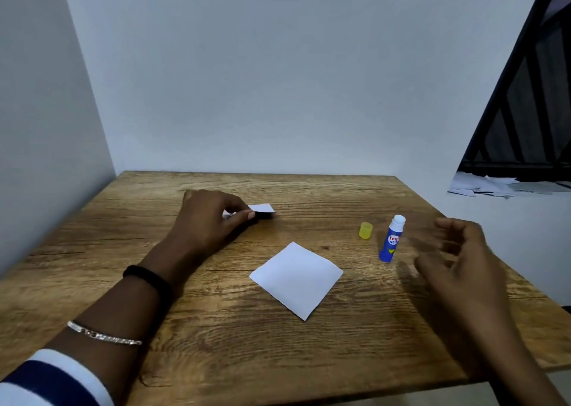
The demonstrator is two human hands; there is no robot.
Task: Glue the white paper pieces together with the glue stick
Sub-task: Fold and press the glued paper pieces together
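Table (216,344) of wood grain, set in a corner btwn two pale walls. Left hand (213,217) reaches fwd to the far-left part of the table & pinches a small white paper piece (262,209) btwn thumb & fingertips. The piece's left end is under the fingers; its right end sticks out & seems lifted a bit off the wood, w/ a dark shadow under it.

Right hand (460,260) hovers at the right side, blurred, fingers loosely spread & half curled, holding nothing. It is just right of the glue stick (391,240), not touching it. The stick stands upright on the table: blue body, red-&-white label, uncapped, white tip showing. Yellow cap (365,230) stands just left of it, apart.

Large white paper square (296,279) lies flat near the table's middle, turned corner-on like a diamond. It is nearer the person than the stick & the small piece, & touches neither hand.

Left wrist has a black band (148,277); further up the forearm a silver bracelet (103,334), then a blue-&-white sleeve (52,381). Upper right: dark window frame (531,96) w/ loose papers (494,186) on the ledge below.
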